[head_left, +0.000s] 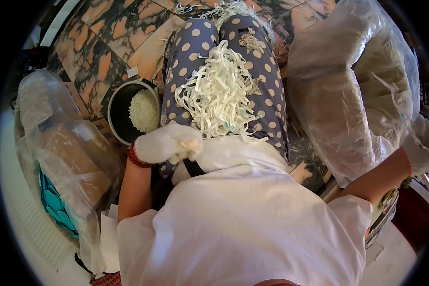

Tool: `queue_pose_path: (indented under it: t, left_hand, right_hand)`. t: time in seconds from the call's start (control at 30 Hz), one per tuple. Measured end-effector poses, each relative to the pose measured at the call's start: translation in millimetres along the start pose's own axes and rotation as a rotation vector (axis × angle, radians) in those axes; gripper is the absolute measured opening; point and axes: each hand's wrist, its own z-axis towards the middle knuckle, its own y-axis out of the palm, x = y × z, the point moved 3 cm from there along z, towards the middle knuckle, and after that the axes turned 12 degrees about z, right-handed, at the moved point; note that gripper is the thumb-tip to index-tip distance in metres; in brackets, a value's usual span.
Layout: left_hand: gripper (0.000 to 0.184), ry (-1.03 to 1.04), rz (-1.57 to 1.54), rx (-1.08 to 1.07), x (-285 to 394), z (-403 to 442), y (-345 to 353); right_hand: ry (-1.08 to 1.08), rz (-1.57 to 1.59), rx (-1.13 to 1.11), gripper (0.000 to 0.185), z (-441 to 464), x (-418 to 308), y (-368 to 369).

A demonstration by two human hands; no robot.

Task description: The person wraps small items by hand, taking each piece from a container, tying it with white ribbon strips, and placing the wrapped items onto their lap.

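Observation:
My left hand [166,144], in a white glove with a red bracelet at the wrist, is beside my waist at the left edge of a pile of strips. Its fingers are curled together around a small pale patch, which I cannot make out. The tangled white strips [219,90], some with greenish ends, lie on my lap across the dotted trousers [186,45]. My right hand [419,148], also gloved in white, reaches far right beside the rim of a big clear plastic bag [324,90]. Its fingers are dim and partly hidden at the picture's edge.
A dark round bucket [117,112] holding small white pieces stands left of my knees. Farther left is a plastic-wrapped bundle [76,157] with teal pieces [56,202] beneath it. More strips [236,10] lie beyond my knees on the patterned tile floor [114,38].

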Motion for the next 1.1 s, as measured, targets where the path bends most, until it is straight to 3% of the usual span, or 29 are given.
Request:
queue_pose_path:
  t: [0.03, 0.1, 0.13, 0.2, 0.27, 0.3, 0.4, 0.5, 0.57, 0.6, 0.7, 0.77, 0.83, 0.87, 0.97, 1.0, 1.1]
  left_hand:
    - [0.028, -0.038, -0.010, 0.079, -1, -6, -7]
    - [0.025, 0.089, -0.014, 0.284, -4, -15, -22]
    - [0.021, 0.097, -0.058, 0.354, -13, -19, -33]
    - [0.018, 0.034, -0.142, 0.572, -35, -23, -52]
    - [0.018, -0.116, -0.099, 0.821, -67, -25, -73]
    - [0.021, -0.190, -0.127, 0.931, -83, -26, -81]
    - [0.026, -0.316, 0.064, 1.007, -142, -23, -108]
    - [0.038, -0.444, 0.293, 1.049, -184, -12, -122]
    - [0.049, -0.558, 0.570, 1.112, -203, -3, -130]
    - [0.058, -0.638, 0.715, 1.078, -183, -2, -123]
    - [0.058, -0.558, 0.768, 1.095, -150, 8, -110]
    - [0.052, -0.440, 0.749, 1.125, -143, 13, -109]
    - [0.049, -0.351, 0.788, 1.140, -132, 15, -106]
    - [0.047, -0.325, 0.820, 1.150, -125, 16, -105]
    - [0.044, -0.360, 0.807, 1.160, -93, 13, -97]
    - [0.043, -0.331, 0.791, 1.173, -83, 12, -94]
    - [0.040, -0.170, 0.673, 1.219, -55, 7, -88]
  right_hand:
    - [-0.216, -0.325, -0.100, 0.021, 27, 35, -14]
    - [-0.319, -0.454, -0.115, 0.019, 45, 35, -11]
    - [-0.371, -0.299, -0.180, 0.019, 48, 31, 10]
    - [0.037, -0.069, -0.428, 0.021, 37, 40, 53]
    - [0.079, -0.360, -0.774, 0.027, -11, 39, 85]
    - [-0.366, -0.721, -0.911, 0.031, -32, 25, 99]
    - [-0.485, -0.809, -0.643, 0.028, -50, -30, 103]
    - [-0.197, -0.207, -0.492, 0.027, -89, -110, 111]
    - [-0.073, 0.222, -0.606, 0.027, -127, -156, 130]
    - [0.136, 0.351, -0.796, 0.029, -150, -165, 143]
    - [0.450, 0.619, -1.162, 0.037, -222, -190, 190]
    - [0.472, 0.543, -1.284, 0.041, -247, -208, 214]
    - [0.151, 0.379, -1.175, 0.041, -266, -222, 226]
    - [0.045, 0.330, -1.093, 0.032, -276, -222, 229]
    - [0.068, 0.281, -1.107, 0.022, -279, -218, 234]
    - [0.022, 0.424, -0.995, 0.012, -280, -212, 236]
    - [0.544, 0.671, -1.191, 0.007, -260, -211, 219]
